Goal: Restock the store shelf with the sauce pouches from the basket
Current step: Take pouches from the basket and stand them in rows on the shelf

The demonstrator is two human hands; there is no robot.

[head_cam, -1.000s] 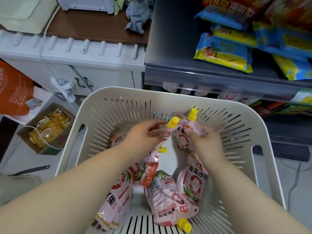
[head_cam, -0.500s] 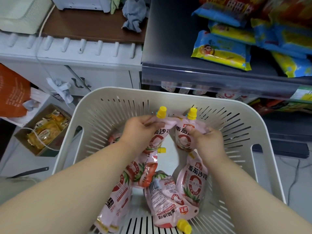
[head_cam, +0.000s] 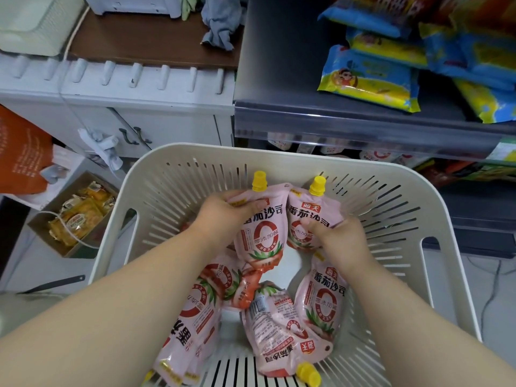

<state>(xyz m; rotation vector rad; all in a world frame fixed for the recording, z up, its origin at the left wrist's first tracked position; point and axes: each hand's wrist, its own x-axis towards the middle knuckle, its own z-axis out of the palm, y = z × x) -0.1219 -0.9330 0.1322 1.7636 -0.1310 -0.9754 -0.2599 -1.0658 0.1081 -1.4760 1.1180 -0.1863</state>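
Inside the cream slotted basket (head_cam: 195,163), my left hand (head_cam: 220,216) grips one pink sauce pouch (head_cam: 265,238) with a yellow cap, held upright. My right hand (head_cam: 337,238) grips a second pink pouch (head_cam: 304,216) beside it, cap up too. Several more pink pouches lie on the basket floor, among them one face up (head_cam: 321,300) under my right wrist and one upside down (head_cam: 279,331) with its cap toward me. The dark store shelf (head_cam: 363,127) stands just beyond the basket; more sauce pouches (head_cam: 377,155) show under its front lip.
Blue and yellow snack packs (head_cam: 368,76) fill the shelf's upper level at right. To the left stand a white cabinet (head_cam: 139,101) and a cardboard box of orange packets (head_cam: 75,216) on the floor. An orange bag (head_cam: 19,152) sits at far left.
Both hands have lifted their pouches higher and upright inside the basket. The left pouch has swung from tilted to cap up, and now hangs side by side with the right one.
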